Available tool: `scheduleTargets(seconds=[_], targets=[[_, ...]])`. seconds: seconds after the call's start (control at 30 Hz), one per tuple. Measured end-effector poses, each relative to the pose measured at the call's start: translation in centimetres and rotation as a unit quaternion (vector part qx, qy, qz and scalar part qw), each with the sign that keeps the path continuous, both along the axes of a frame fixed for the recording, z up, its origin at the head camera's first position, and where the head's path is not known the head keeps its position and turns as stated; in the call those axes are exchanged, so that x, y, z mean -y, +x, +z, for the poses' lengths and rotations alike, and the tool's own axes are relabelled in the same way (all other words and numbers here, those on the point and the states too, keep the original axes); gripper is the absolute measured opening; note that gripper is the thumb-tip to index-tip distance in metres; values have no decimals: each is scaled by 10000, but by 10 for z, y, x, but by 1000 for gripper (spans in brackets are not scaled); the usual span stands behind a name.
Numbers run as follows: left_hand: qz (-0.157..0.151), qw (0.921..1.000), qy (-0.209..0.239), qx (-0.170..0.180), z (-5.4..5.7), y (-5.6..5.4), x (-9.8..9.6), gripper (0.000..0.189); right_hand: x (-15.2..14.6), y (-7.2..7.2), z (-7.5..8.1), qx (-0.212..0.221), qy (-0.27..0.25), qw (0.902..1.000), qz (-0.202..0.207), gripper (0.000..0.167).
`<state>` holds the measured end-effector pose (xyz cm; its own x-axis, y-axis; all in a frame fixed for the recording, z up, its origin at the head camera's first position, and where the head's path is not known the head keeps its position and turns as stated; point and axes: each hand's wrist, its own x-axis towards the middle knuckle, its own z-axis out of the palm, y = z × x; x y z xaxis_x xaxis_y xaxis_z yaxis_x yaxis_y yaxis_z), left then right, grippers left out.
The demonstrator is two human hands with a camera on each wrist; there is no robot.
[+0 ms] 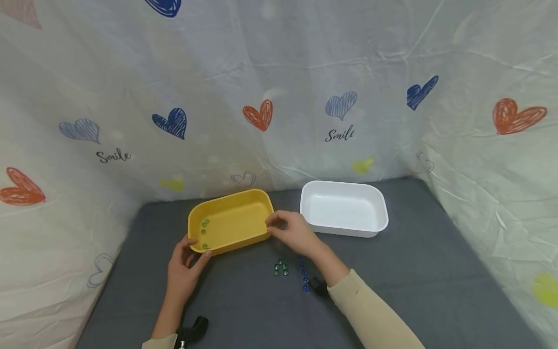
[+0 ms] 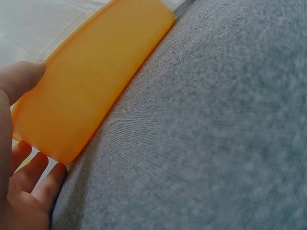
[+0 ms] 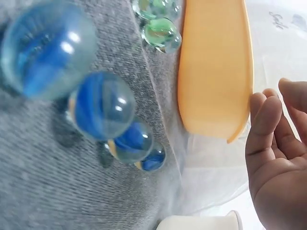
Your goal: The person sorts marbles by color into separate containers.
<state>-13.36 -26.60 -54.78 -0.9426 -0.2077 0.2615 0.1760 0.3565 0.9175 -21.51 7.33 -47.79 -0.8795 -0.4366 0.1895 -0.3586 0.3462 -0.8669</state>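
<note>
A yellow tray [image 1: 235, 220] stands at the back left of the grey tabletop, turned at a slant. Several green marbles [image 1: 203, 231] lie inside it along the left end. My left hand [image 1: 183, 271] grips its front left corner; in the left wrist view the thumb [image 2: 29, 79] lies against the upper edge and the other fingers are round the end. At the tray's right end, my right hand [image 1: 296, 233] has thumb and fingers curled together at the rim. Its exact contact is partly hidden. No marble shows between those fingers.
In front of the yellow tray sit several green marbles [image 1: 281, 267] in a small cluster. A row of several blue marbles [image 1: 305, 280] lies just right of them, near my right forearm. A white tray [image 1: 344, 230] stands at the back right, before a hanging heart-patterned sheet [image 1: 296, 160].
</note>
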Motion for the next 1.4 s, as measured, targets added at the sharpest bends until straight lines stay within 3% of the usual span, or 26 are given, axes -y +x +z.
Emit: scheduleTargets(seconds=[0.8, 1.4], targets=[[73, 9997, -137, 185, 0, 2, 0, 51, -12, 28, -27, 400, 159, 9968, 668, 20], [65, 9998, -89, 193, 1, 1, 0, 52, -16, 34, -34, 543, 328, 9946, 821, 21]])
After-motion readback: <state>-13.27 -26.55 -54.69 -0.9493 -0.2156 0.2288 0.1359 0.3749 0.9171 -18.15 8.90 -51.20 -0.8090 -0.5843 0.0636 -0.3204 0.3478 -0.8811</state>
